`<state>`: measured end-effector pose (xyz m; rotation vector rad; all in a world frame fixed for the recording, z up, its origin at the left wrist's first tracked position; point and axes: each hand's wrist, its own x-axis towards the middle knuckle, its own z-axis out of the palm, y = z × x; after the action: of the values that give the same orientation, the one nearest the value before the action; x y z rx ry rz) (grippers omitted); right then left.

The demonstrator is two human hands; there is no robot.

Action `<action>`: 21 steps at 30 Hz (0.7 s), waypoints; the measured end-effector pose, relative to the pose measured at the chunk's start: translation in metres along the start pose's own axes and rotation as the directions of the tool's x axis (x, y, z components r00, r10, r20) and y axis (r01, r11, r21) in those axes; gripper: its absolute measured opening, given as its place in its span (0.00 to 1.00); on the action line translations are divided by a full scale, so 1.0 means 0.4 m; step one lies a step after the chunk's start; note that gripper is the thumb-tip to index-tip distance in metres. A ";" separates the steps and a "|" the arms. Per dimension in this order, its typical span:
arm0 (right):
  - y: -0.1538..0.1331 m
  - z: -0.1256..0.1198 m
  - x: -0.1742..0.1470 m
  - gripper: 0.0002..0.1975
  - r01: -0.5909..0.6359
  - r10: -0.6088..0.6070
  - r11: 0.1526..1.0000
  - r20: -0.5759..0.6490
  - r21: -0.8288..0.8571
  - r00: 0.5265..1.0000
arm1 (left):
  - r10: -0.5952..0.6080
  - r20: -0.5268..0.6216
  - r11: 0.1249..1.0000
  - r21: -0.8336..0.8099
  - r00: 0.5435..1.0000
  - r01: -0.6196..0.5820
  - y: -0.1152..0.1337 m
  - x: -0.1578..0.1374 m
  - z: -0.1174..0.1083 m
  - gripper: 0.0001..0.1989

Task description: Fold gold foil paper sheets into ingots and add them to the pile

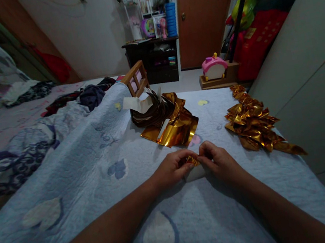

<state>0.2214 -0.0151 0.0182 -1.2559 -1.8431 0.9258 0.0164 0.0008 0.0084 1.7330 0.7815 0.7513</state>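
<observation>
A sheet of gold foil paper (195, 172) with a pale back is between my two hands, just above the blue quilted bedspread. My left hand (175, 165) pinches its left side with thumb and fingers. On the other side my right hand (216, 158) has curled fingers closed on the same sheet. Part of the gold face shows between the fingertips; the rest is hidden by them. Beyond my hands lies a fanned stack of gold foil sheets (179, 129), some brown or white on the back. To the right is a heap of folded gold foil pieces (253, 120).
The blue heart-patterned bedspread (102, 207) covers the surface under my hands. A wooden bed rail (136, 80) stands behind the stack. Rumpled clothes lie on a bed at left. A dark shelf (151, 60), a pink toy (214, 68) and a pale cabinet (315, 82) surround the area.
</observation>
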 end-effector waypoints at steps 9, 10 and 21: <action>-0.004 -0.011 -0.002 0.07 -0.050 0.055 0.990 -0.033 0.133 0.998 | -0.227 -0.063 0.901 -0.393 0.972 0.185 0.000 0.007 -0.002 0.19; -0.002 -0.012 -0.001 0.08 -0.070 0.078 0.980 -0.036 0.188 0.996 | -0.244 -0.074 0.892 -0.408 0.967 0.194 0.003 0.007 -0.003 0.20; 0.026 -0.016 -0.004 0.19 -0.039 0.002 0.972 0.156 0.233 0.988 | -0.327 -0.114 0.851 -0.468 0.938 0.240 0.012 0.008 -0.014 0.21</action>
<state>0.2321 -0.0128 0.0123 -1.0847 -1.7771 1.2443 0.0145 0.0053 0.0148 1.1096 0.8907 0.8231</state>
